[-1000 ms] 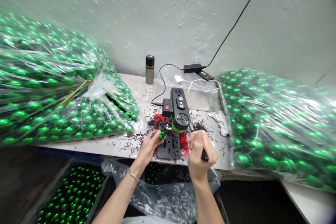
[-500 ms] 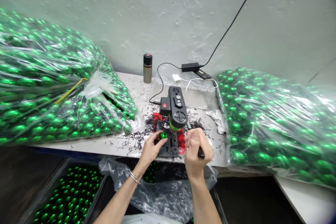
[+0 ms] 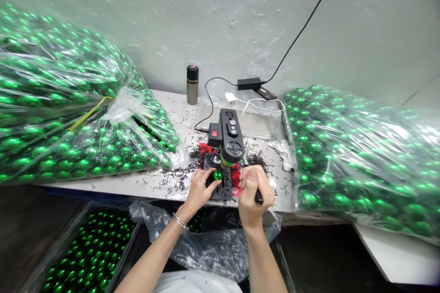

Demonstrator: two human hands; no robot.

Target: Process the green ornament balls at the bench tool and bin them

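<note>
- Over the black plate (image 3: 220, 194), a green ball (image 3: 217, 175) is pinched in the left hand (image 3: 200, 187), apparently for steadiness.
- And now the lever (image 3: 259, 197) of the machine (image 3: 231, 136) is gripped in the right hand (image 3: 255, 192), fingers wrapped, presumably for control.

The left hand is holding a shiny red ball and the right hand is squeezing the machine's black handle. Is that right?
Not quite: the ball is green, not red, as the head view shows. The left hand does hold it, and the right hand does squeeze the machine's black handle.
</note>
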